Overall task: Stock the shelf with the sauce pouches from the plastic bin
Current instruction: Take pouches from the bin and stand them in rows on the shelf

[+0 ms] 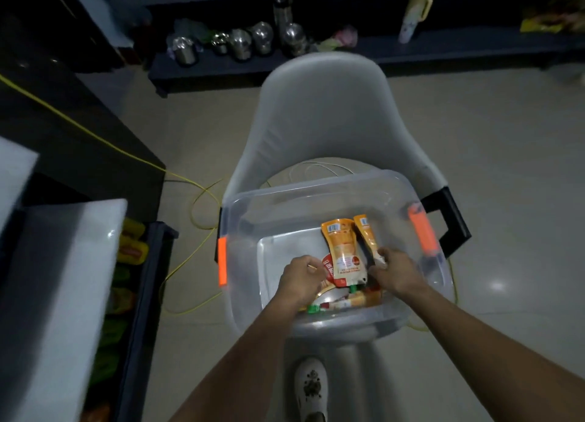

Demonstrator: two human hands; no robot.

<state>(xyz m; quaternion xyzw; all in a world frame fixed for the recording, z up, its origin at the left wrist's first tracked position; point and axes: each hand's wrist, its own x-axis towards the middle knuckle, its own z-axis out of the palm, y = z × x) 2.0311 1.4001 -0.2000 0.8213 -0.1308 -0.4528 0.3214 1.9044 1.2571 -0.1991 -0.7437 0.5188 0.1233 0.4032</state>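
Now, bin (285, 206): few pouches (345, 254) remain.
Left hand (302, 279): fingers curled on red pouch (329, 268).
Right hand (397, 271): pinches narrow orange pouch (368, 238).
Shelf (152, 279): seemingly part-stocked.

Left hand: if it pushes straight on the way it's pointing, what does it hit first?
Most likely the red pouch: the left hand has its fingers right at that pouch's edge. The wide orange pouch lies just beyond, partly over it. Depth is hard to judge from above.
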